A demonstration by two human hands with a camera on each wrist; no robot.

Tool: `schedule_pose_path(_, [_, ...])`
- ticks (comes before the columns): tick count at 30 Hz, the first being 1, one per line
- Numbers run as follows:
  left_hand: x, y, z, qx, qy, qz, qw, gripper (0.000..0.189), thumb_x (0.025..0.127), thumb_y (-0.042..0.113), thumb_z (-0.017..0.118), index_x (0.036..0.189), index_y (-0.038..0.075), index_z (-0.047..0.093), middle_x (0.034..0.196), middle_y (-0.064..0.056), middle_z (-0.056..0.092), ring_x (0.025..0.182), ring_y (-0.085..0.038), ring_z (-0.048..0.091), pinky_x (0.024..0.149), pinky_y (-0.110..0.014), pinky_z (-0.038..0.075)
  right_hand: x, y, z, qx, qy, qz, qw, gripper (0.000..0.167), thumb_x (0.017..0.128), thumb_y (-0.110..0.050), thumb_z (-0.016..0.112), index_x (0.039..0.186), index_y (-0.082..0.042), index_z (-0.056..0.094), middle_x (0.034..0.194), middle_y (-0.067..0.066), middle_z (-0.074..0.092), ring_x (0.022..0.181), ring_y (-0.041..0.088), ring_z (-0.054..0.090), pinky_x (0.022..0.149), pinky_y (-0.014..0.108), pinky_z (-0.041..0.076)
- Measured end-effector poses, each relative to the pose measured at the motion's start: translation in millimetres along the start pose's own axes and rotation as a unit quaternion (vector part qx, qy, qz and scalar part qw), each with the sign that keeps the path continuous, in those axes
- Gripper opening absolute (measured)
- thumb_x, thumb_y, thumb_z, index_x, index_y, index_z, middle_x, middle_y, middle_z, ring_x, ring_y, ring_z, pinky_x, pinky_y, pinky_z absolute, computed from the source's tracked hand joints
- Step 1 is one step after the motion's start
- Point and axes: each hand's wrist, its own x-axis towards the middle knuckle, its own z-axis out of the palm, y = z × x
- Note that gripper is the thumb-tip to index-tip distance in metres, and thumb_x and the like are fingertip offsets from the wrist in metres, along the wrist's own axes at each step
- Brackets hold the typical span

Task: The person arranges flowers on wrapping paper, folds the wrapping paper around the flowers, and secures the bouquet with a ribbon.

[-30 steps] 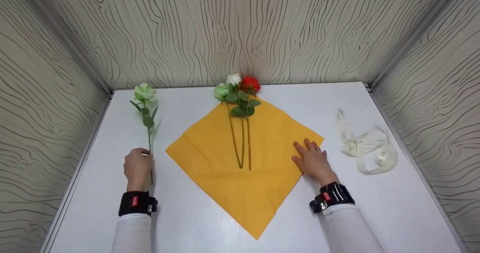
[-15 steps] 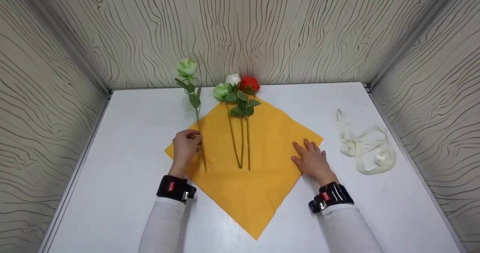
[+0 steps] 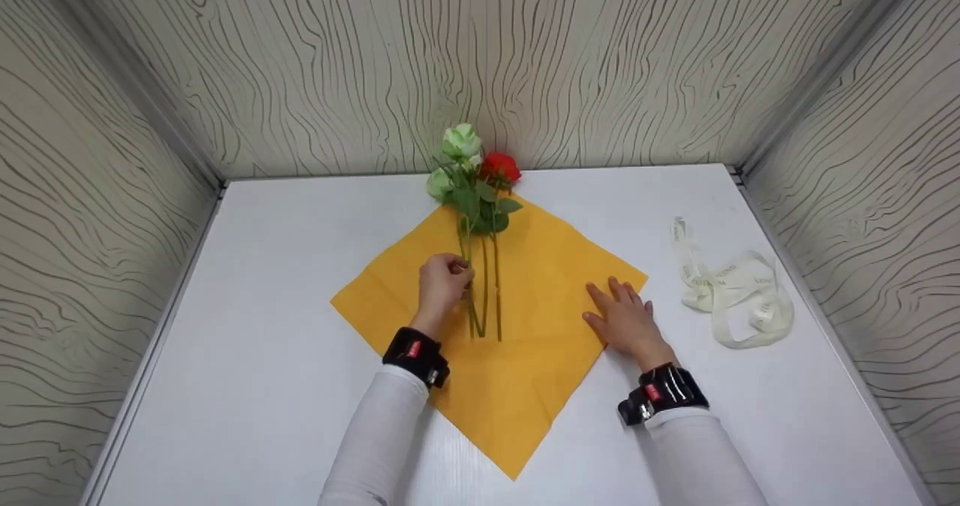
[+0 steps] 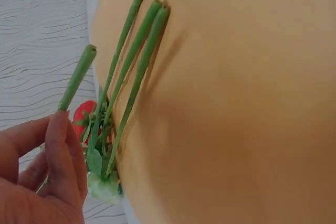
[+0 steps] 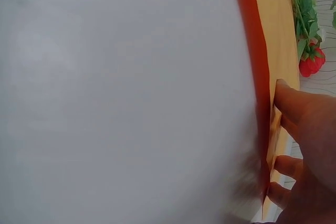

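Note:
My left hand point(image 3: 444, 287) pinches the stem of a pale green rose point(image 3: 461, 142) between thumb and fingers. In the left wrist view that stem's cut end point(image 4: 79, 77) pokes up above the fingertips, apart from the paper. Beneath it on the yellow wrapping paper point(image 3: 540, 386) lie three more roses: a red rose point(image 3: 500, 167), another green rose point(image 3: 439, 184), and a white one mostly hidden behind the held bloom. My right hand point(image 3: 628, 324) rests with spread fingers on the paper's right corner; the right wrist view shows its fingers point(image 5: 290, 98) along the paper's edge.
A loose cream ribbon point(image 3: 750, 296) with printed lettering lies in loops on the white table point(image 3: 247, 266), right of the paper. Wood-grain patterned panels point(image 3: 480, 56) stand at the back and both sides of the table.
My left hand has carried the green rose from the table's left side rightward over the paper, to the other stems. The right hand has stayed in place.

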Motion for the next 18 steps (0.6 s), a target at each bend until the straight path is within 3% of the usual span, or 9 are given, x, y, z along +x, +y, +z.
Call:
schedule_pose_path(7, [3.9,-1.8,20.6,0.067,0.01,0.002,0.9977,0.012,0.08,0.009,0.063,0.09,0.003,0.065,0.076,-0.004,0.059,0.062,-0.015,0.058,0.052,-0.027,0.047,-0.6,0.5,1.2,0.007,-0.004,-0.001,1.0,0.056,0.089,-0.043,0.046,0.138,-0.02,0.032,0.143,0.02,0.015,0.128,0.042,0.009,0.09,0.068,0.008])
schedule_pose_path(18, [10.2,-4.2,28.7,0.111,0.033,0.005,0.9932,0.011,0.079,0.007,0.063,0.089,0.003,0.067,0.076,-0.004,0.061,0.062,-0.016,0.057,0.053,-0.028,0.047,0.4,1.6,1.8,0.002,-0.011,-0.001,0.9999,0.056,0.09,-0.044,0.044,0.139,-0.021,0.03,0.144,0.019,0.014,0.129,0.042,0.008,0.091,0.068,0.008])
